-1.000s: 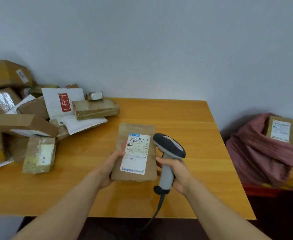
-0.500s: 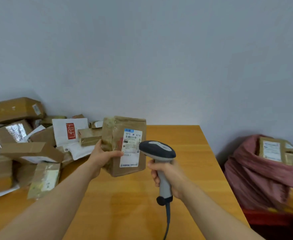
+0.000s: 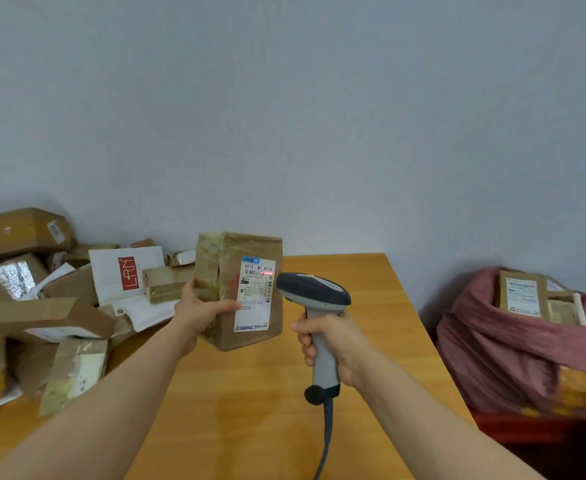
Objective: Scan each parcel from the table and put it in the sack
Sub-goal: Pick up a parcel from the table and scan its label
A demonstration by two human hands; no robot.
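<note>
My left hand grips a brown paper parcel upright above the wooden table, thumb across its front, white shipping label facing me. A red scan line glows on the label's barcode near the top right. My right hand holds the grey barcode scanner by its handle, its head right beside the label. The dark pink sack stands on the floor to the right of the table, with several brown parcels showing at its mouth.
A heap of cardboard boxes and mailers covers the table's left side, among them a white mailer with a red logo. The scanner's cable hangs down toward me. A grey wall rises behind the table.
The parcel went from lying flat on the table to upright in the air. The scanner rose with it and its head came up to the label, where the red line now shows.
</note>
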